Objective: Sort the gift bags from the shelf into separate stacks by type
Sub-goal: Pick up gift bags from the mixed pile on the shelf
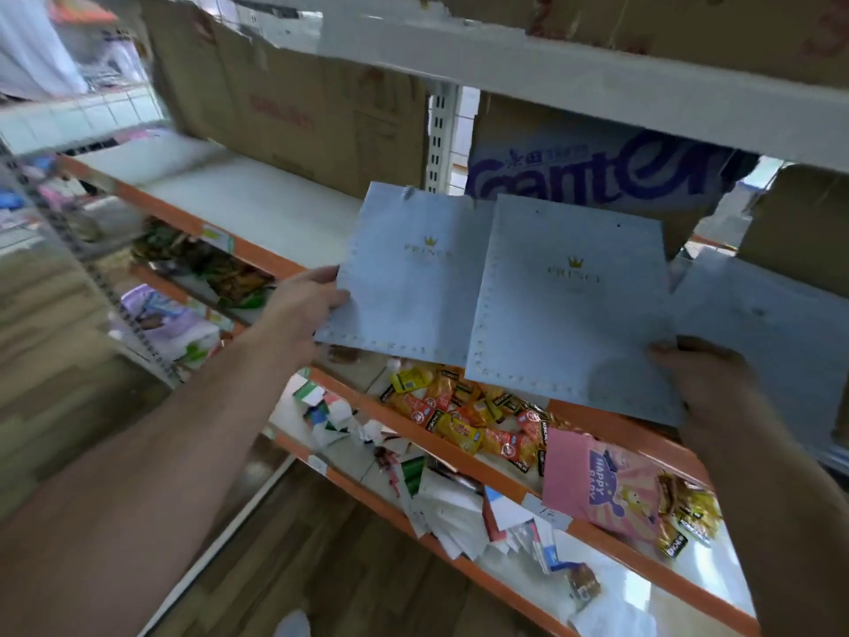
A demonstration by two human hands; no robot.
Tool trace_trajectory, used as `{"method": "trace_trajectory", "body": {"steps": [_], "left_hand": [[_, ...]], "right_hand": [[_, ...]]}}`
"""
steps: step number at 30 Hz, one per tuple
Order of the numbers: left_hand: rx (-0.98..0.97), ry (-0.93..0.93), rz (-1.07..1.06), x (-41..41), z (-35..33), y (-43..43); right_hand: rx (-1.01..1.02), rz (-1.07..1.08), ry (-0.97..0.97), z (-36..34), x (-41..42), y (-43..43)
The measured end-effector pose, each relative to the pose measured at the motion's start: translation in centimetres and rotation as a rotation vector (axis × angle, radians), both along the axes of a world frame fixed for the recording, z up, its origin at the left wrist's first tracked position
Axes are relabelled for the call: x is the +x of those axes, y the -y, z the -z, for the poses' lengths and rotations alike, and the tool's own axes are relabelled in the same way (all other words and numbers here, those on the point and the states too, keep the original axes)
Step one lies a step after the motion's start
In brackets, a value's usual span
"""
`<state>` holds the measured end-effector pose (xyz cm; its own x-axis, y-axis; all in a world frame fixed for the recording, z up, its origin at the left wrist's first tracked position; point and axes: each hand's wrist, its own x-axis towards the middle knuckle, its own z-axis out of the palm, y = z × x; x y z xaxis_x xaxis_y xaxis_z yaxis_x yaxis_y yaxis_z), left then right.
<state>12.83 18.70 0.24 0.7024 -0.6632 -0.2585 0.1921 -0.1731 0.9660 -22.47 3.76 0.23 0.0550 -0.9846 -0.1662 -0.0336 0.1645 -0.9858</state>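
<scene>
The left blue gift bag (pixel 404 287) and the right blue gift bag (pixel 569 305) are pale blue paper with a smooth, matt face. Each carries a gold-coloured crown and lettering and a dotted border.

The pink gift bag (pixel 602 485) is printed paper; its finish cannot be told. The snack packets (pixel 459 420) are glossy, crinkled plastic film.

The cardboard box (pixel 294 108) is brown, matt board with rough, torn edges. The printed box (pixel 592 172) is card with a white-and-purple printed face.

The shelf board (pixel 239 190) is smooth and white with a dull sheen. The shelf beam (pixel 183 218) is orange-painted metal. The upright post (pixel 441 135) is white slotted metal. The floor (pixel 349 567) shows wood-grain planks.
</scene>
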Motion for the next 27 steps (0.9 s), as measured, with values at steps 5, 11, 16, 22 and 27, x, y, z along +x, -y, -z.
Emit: {"method": "trace_trajectory", "body": {"steps": [5, 11, 16, 22, 27], "left_hand": [[-0.001, -0.005, -0.019, 7.4, 1.2, -4.6], [0.005, -0.046, -0.067, 18.1, 1.9, -9.7], [0.029, -0.02, -0.099, 27.6, 2.4, -13.5], [0.039, -0.019, -0.145, 36.5, 2.4, -15.9], [0.04, -0.046, -0.206, 42.6, 3.3, -16.4]], "right_hand": [[-0.002, -0.055, -0.065, 0.1, 8.2, -2.0], [0.051, -0.189, -0.117, 0.8, 21.2, -5.3], [0.044, -0.269, -0.112, 0.3, 32.9, -9.2], [0.032, -0.325, -0.107, -0.5, 43.6, -11.2], [0.048, -0.376, -0.124, -0.3, 50.8, -9.8]]}}
